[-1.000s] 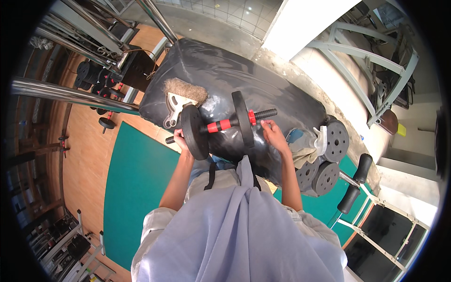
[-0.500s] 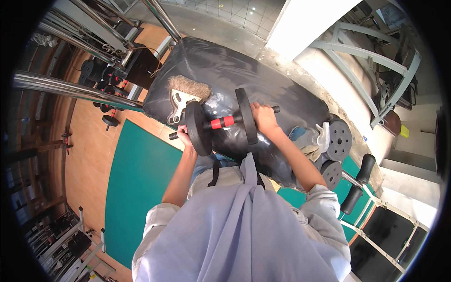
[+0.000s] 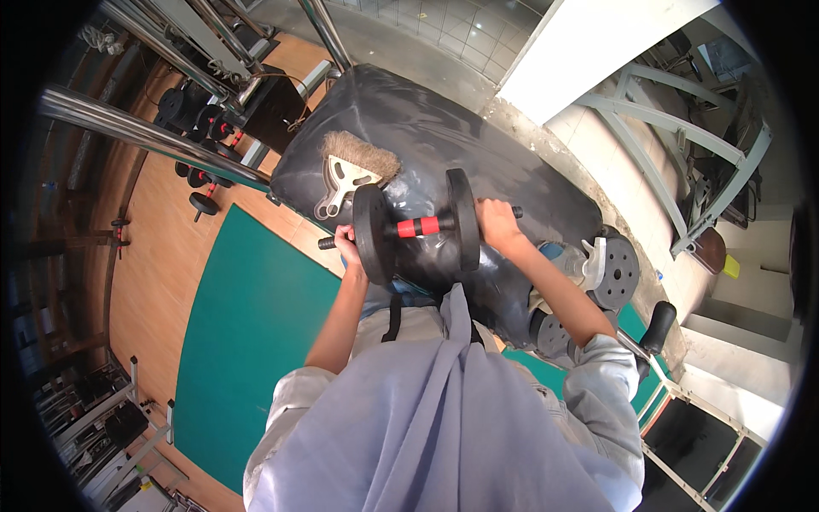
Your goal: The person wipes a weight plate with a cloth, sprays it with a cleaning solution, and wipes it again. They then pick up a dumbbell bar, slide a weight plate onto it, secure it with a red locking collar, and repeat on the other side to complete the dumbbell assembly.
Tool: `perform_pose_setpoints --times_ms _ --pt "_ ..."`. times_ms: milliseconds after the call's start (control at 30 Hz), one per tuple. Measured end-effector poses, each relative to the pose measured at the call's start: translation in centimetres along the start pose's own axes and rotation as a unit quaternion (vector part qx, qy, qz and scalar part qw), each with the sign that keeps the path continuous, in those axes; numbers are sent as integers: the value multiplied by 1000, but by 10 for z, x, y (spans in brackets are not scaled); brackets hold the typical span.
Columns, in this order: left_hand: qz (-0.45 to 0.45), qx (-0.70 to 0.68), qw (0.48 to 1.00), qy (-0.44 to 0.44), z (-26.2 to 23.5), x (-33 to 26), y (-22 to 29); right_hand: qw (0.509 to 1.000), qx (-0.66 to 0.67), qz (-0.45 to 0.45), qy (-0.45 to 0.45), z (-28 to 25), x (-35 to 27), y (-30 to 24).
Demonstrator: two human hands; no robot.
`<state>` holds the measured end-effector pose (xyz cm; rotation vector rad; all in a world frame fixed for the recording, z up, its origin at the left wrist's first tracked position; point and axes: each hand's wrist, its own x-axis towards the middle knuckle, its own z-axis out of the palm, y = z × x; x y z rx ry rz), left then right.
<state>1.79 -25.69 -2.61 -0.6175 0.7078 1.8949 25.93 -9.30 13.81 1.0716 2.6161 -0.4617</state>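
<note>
A dumbbell (image 3: 418, 227) with two black disc plates and a red and black middle sleeve is held level between my hands, over the black plastic-covered bench (image 3: 503, 149). My left hand (image 3: 347, 245) is closed around the threaded bar end outside the left plate. On the other side, my right hand (image 3: 498, 224) is closed at the bar end, its knuckles close to the right plate; the bar tip sticks out past it. A broom head (image 3: 362, 154) with brown bristles and a white plastic bracket lies on the bench beyond the left plate.
Black weight plates (image 3: 616, 271) stand by the bench's right end, near a foam-padded frame (image 3: 659, 328). A green mat (image 3: 256, 341) lies at left. More dumbbells (image 3: 203, 203) sit on the wooden floor, beside chrome posts (image 3: 153, 132). A white pillar (image 3: 572, 60) rises behind.
The view has swung slightly, so the bench, broom head and dumbbell appear farther right. Both hands keep the same hold on the dumbbell.
</note>
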Motion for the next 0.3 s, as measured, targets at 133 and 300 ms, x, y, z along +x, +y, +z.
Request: perform_pose_setpoints --times_ms 133,300 --pt "5 0 1000 -21 6 -14 -4 999 -14 25 28 3 -1 -1" --pt "41 47 997 -52 19 -29 2 982 24 -26 -185 -12 31 8"
